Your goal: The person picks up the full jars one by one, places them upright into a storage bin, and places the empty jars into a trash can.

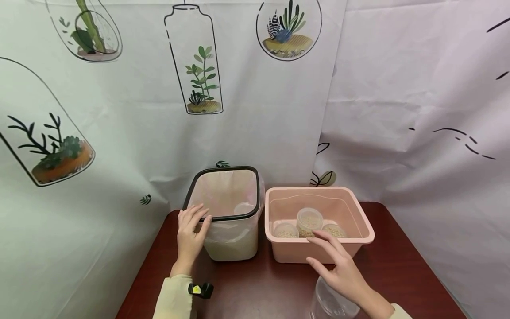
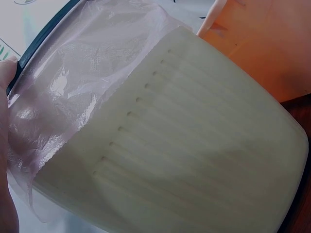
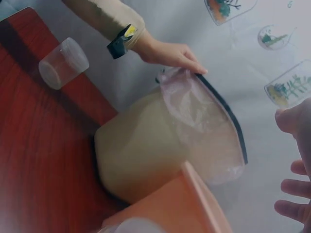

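In the head view my left hand [image 1: 190, 237] grips the black rim of a lined trash bin [image 1: 235, 248] at its near left corner, thumb on the rim. The left wrist view has the thumb [image 2: 7, 70] at the rim, with the plastic bag [image 2: 73, 68] folded over the pale wall. A clear round container [image 1: 244, 208] lies inside the bin. My right hand [image 1: 340, 270] hovers at the near edge of a pink basin [image 1: 314, 252], fingers apart and holding nothing. Partly hidden below it stands a clear jar [image 1: 332, 303].
Inside the pink basin are three clear tubs, including a raised middle one [image 1: 310, 219], with pale grain-like pieces. Bin and basin stand side by side on a dark red table [image 1: 259, 292]. A printed curtain [image 1: 247, 110] hangs behind.
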Motion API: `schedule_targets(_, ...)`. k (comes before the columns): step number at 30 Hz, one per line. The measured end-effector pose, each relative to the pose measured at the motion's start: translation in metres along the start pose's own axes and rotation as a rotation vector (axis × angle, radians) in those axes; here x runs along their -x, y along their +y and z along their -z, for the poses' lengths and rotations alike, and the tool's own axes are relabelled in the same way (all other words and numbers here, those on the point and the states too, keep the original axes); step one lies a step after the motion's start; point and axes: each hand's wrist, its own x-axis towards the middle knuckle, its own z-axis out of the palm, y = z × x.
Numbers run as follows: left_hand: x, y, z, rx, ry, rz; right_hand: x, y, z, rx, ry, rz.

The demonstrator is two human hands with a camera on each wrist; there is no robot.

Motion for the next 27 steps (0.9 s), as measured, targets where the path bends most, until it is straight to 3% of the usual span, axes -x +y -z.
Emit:
schedule_targets(10, 0.001, 0.001, 0.000, 0.003, 0.002, -0.012, 0.017, -0.016, 0.020, -0.030, 0.063, 0.049)
schedule_targets(17, 0.001, 0.000, 0.003, -0.005, 0.006, -0.010, 0.055, 0.014, 0.018, 0.052, 0.063, 0.018)
schedule_targets(20, 0.001, 0.000, 0.002, -0.003, 0.005, -0.008, 0.068, 0.022, 0.019, 0.077, 0.058, -0.033)
schedule_targets(27, 0.000, 0.000, -0.001, 0.007, 0.006, -0.008, 0.095, 0.021, 0.020, 0.157, -0.004, -0.253)
